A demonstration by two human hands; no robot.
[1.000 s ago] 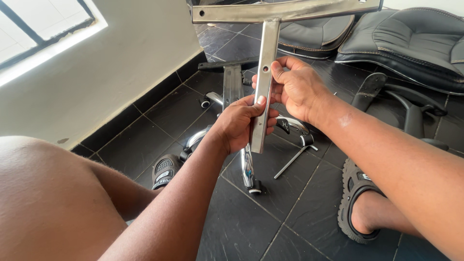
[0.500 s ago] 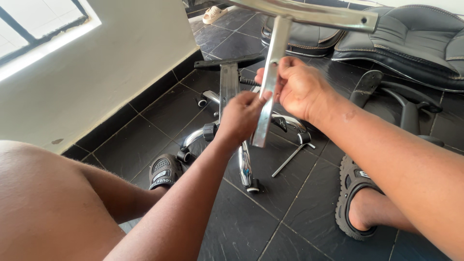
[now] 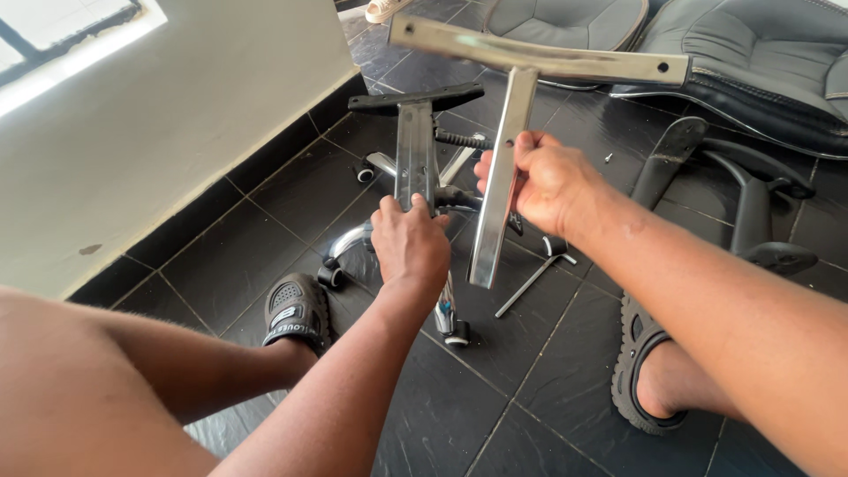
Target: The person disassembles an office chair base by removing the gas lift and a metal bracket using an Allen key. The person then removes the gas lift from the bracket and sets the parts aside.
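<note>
My right hand (image 3: 549,181) grips the stem of a shiny T-shaped metal bracket (image 3: 502,199), held upright with its crossbar at the top. My left hand (image 3: 408,246) is lower and to the left, off the bracket. Its fingers close around the lower end of the flat metal plate (image 3: 413,146) that stands up from a chrome chair base (image 3: 449,309) with castors on the floor. The bracket's lower end hangs just right of my left hand.
A hex key (image 3: 528,284) lies on the dark tiles by the base. Black armrests (image 3: 751,208) and grey seat cushions (image 3: 777,62) lie at the right and back. My sandalled feet (image 3: 296,314) (image 3: 640,358) flank the base. A pale wall (image 3: 177,132) runs along the left.
My left hand has let go of the bracket's stem and dropped onto the chair base's plate. The bracket, now in my right hand alone, has tilted and shifted slightly right.
</note>
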